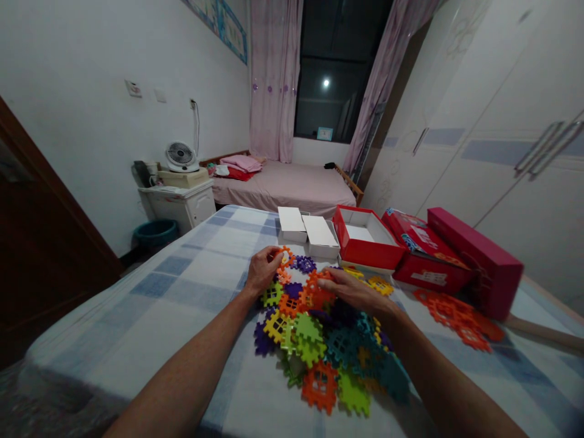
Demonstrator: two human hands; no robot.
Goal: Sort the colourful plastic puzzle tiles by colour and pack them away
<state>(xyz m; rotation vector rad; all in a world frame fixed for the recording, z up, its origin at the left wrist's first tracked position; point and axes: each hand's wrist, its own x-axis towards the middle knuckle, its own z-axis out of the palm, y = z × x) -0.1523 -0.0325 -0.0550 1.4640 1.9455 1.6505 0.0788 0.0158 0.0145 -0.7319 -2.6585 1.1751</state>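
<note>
A loose pile of toothed plastic building pieces lies on the table in front of me, in green, yellow, purple, teal and orange. At its far left edge, my left hand (264, 269) pinches a small orange building piece (287, 258) between thumb and fingers. My right hand (353, 287) reaches over the pile from the right. Its fingers are closed at an orange building piece (314, 293) near the middle. A purple building piece (305, 263) lies between the two hands. Nearer to me are a green piece (309, 327) and an orange window-patterned piece (320, 387).
Beyond the pile stand two white boxes (322, 233), an open red box (368, 254), a red printed package (422, 249) and a long crimson box (477, 261). Several orange pieces (456, 316) lie at the right on the checked tablecloth (150, 322).
</note>
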